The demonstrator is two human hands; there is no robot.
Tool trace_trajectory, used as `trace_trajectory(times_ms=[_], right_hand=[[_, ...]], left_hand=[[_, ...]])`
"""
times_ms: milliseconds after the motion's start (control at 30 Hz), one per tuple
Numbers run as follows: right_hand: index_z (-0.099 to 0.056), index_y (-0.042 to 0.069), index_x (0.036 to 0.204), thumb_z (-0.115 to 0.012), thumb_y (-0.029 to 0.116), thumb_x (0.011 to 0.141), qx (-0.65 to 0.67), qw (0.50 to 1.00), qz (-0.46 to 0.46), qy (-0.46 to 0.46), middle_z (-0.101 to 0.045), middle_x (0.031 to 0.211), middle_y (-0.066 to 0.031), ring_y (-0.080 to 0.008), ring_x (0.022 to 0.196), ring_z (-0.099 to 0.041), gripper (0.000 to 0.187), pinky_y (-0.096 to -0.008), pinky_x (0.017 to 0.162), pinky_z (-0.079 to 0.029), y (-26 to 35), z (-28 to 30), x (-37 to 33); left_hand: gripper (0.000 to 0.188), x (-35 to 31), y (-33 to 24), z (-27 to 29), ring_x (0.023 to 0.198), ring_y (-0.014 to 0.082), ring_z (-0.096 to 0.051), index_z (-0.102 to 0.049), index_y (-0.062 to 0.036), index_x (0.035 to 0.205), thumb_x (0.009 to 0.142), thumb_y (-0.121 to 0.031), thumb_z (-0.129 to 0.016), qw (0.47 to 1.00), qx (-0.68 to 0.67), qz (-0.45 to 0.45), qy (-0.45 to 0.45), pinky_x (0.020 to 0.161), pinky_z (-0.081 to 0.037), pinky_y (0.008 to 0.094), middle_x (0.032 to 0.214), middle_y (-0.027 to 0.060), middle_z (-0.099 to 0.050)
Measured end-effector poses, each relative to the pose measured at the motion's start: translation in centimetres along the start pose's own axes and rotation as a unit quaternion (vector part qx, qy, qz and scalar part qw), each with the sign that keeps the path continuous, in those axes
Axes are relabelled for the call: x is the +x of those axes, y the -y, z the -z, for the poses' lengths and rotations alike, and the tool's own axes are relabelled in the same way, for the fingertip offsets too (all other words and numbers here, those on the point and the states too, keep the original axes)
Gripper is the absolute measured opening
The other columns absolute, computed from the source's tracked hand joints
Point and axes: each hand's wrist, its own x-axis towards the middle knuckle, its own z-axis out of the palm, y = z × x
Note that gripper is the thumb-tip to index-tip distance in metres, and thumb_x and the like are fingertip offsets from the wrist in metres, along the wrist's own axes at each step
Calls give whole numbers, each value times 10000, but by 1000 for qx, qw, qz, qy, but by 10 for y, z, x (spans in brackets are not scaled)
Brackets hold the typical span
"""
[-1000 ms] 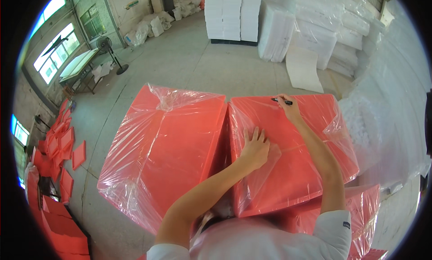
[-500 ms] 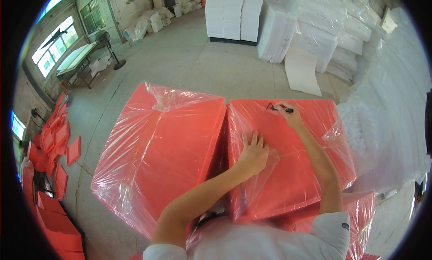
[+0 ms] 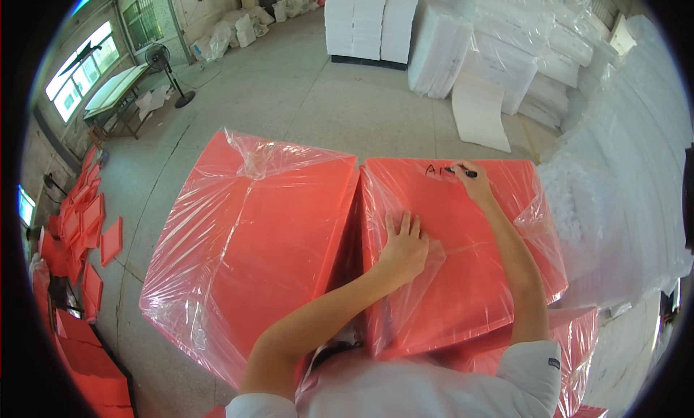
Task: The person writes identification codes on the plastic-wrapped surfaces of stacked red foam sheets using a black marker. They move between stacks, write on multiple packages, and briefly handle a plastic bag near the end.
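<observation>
Two large red blocks wrapped in clear plastic film stand side by side before me. On top of the right block [image 3: 463, 273], my left hand [image 3: 405, 250] lies flat with its fingers spread, pressing on the film. Near that block's far edge, my right hand [image 3: 473, 181] is closed around a black marker pen [image 3: 466, 172]. The pen's tip meets the film, where black handwritten strokes [image 3: 434, 170] show just to its left. The left block [image 3: 282, 230] has its film gathered in a bunch at the far side; neither hand touches it.
Another film-wrapped red block [image 3: 578, 346] sits low at the near right. Tall bagged white stacks [image 3: 499, 64] and sheets of clear film [image 3: 622, 179] line the right side. Red pieces [image 3: 87, 223] lie along the left wall. A standing fan [image 3: 170, 74] and a table [image 3: 116, 92] are farther back.
My right hand has moved a little to the right with the marker pen, and more black strokes have appeared on the right block. My left hand stays flat on the film.
</observation>
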Motion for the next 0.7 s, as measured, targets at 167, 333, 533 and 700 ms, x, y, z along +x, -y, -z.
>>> trace_trajectory(times_ms=[167,333,533,700], right_hand=[[-689,17,980,-638,147,972,-22,999,7,-22,-601,766,7,-75,724,-512,140,-265,663,-418,-8,3,4],[-690,9,983,-643,142,973,46,993,12,-113,-610,764,4,-75,713,-533,141,-267,666,-431,-15,29,0],[-687,-4,979,-643,138,976,-90,983,35,-155,-636,779,1,-76,735,-555,148,-263,686,-443,-40,53,-4],[-688,1,958,-645,123,967,-62,994,46,-76,-636,776,-6,-73,747,-552,130,-258,696,-440,-29,51,-15]], left_hand=[[499,-1,1,-5,1424,462,-337,-604,15,1298,860,-223,-591,1000,-1,0,-8,1136,-184,732,1489,246,-459],[501,-1,4,-8,1387,452,-357,-607,23,1282,850,-230,-606,999,3,-3,-45,1125,-209,716,1442,237,-479],[490,1,-1,-7,1354,447,-374,-623,27,1242,827,-234,-633,998,2,-1,-58,1130,-216,695,1390,234,-487],[471,-2,3,-7,1355,449,-373,-621,29,1231,833,-222,-633,999,-19,0,-47,1136,-211,686,1395,237,-484]])
